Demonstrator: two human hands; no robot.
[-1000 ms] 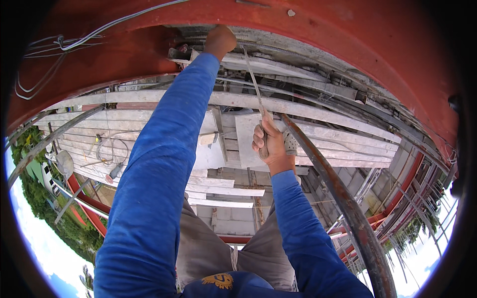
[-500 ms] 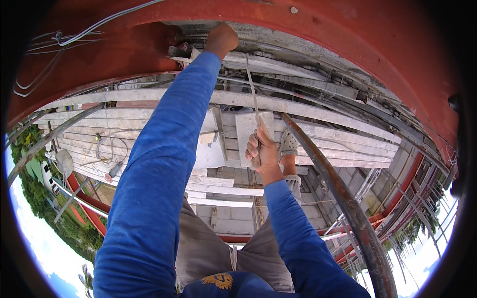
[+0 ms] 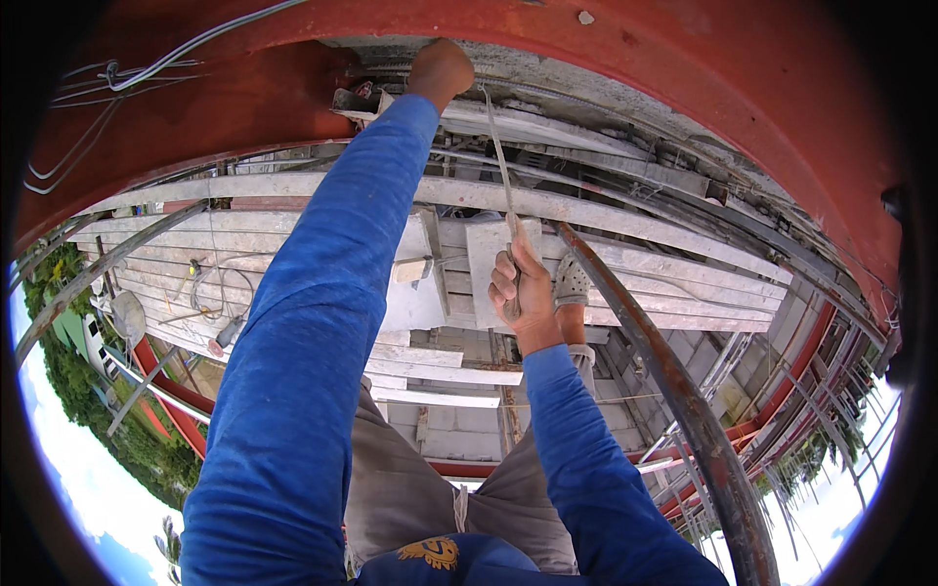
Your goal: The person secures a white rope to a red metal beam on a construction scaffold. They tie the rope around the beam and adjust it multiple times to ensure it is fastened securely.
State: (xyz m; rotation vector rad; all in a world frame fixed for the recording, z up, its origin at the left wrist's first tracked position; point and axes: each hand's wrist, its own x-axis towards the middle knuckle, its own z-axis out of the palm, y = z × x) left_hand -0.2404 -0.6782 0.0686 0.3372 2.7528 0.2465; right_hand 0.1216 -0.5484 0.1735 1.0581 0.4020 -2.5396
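My left hand [image 3: 442, 70] reaches far forward to the concrete ledge under the red beam. It is closed in a fist beside the steel bars there; what its fingers grip is hidden. Lower and to the right, my right hand [image 3: 526, 291] is wrapped round a thin grey metal rod [image 3: 501, 161]. The rod slants up and a little left, and its far tip ends just right of my left hand, near the ledge. Steel reinforcing bars [image 3: 547, 93] run along the concrete.
A red steel beam [image 3: 762, 137] arches overhead, with loose wire [image 3: 186, 54] at the left. A rusty pipe [image 3: 674, 391] rises close to my right arm. White planks [image 3: 674, 293] form the platform below, with gaps between some boards. A power tool [image 3: 227, 334] with a cord lies left.
My right hand has shifted slightly to the right, and the rod's tip is a little farther forward. My left hand stays at the ledge, nearly unmoved.
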